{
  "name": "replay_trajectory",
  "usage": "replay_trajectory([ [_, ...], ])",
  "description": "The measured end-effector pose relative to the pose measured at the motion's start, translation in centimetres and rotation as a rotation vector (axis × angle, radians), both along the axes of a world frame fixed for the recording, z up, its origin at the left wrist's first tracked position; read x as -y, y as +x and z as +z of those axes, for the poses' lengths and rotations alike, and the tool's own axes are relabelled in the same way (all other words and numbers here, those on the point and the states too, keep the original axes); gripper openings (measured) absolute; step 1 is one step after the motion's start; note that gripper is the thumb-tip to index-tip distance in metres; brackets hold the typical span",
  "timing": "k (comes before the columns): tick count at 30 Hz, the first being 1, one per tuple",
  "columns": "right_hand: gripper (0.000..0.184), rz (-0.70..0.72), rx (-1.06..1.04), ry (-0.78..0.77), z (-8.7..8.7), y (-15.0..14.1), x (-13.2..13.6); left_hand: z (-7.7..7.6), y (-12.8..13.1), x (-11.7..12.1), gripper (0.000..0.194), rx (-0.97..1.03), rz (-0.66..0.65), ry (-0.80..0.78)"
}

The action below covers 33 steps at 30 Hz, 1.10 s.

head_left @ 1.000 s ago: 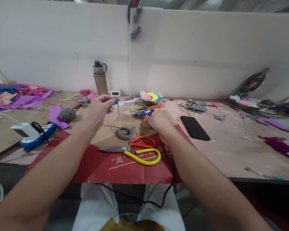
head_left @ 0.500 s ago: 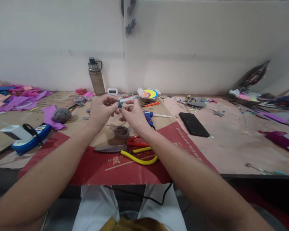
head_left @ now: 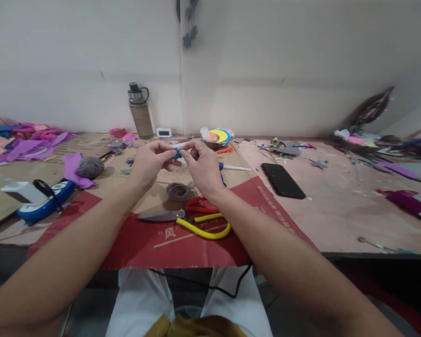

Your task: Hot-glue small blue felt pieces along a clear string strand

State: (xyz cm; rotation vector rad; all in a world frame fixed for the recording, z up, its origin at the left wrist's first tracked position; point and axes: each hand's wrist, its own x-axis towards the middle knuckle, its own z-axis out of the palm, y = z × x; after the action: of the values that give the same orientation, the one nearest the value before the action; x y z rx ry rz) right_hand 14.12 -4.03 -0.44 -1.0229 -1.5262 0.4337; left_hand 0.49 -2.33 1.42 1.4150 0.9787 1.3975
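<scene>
Between the fingertips of both hands is a small blue piece (head_left: 177,152), too small and covered to name more exactly. My left hand (head_left: 154,161) pinches it from the left, and my right hand (head_left: 202,166) from the right. Just below the hands lies a loose coil of grey yarn (head_left: 179,191) on the cardboard. Nearer to me, scissors (head_left: 203,232) with yellow and red handles rest on the red sheet (head_left: 136,248), blades to the left. A blue glue gun (head_left: 222,174) is partly hidden behind my right hand.
A black phone (head_left: 282,180) lies to the right. At the back stand a water bottle (head_left: 140,114), a small white clock (head_left: 163,133) and a bowl (head_left: 215,142). On the left are a grey yarn ball (head_left: 90,167), purple felt scraps (head_left: 31,150) and a blue power strip (head_left: 45,208).
My right hand has shifted slightly right and turned, covering more of the glue gun. Both hands stay together at the blue piece, which shows a bit more between the fingertips.
</scene>
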Motion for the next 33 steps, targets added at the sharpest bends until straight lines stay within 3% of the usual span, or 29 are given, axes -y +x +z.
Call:
replay_trajectory([
  [6,0.004,-0.045,0.120,0.069,-0.14,0.34,-0.27,-0.11,-0.13,-0.02,0.013,-0.014,-0.039,0.045],
  [26,0.018,-0.114,0.085,-0.010,-0.21,0.02,-0.52,-0.34,-0.16,0.09,0.024,-0.085,-0.064,0.055],
  [33,0.020,-0.101,0.066,-0.024,-0.24,-0.17,-0.35,-0.09,-0.04,0.31,0.019,-0.135,-0.035,0.080],
])
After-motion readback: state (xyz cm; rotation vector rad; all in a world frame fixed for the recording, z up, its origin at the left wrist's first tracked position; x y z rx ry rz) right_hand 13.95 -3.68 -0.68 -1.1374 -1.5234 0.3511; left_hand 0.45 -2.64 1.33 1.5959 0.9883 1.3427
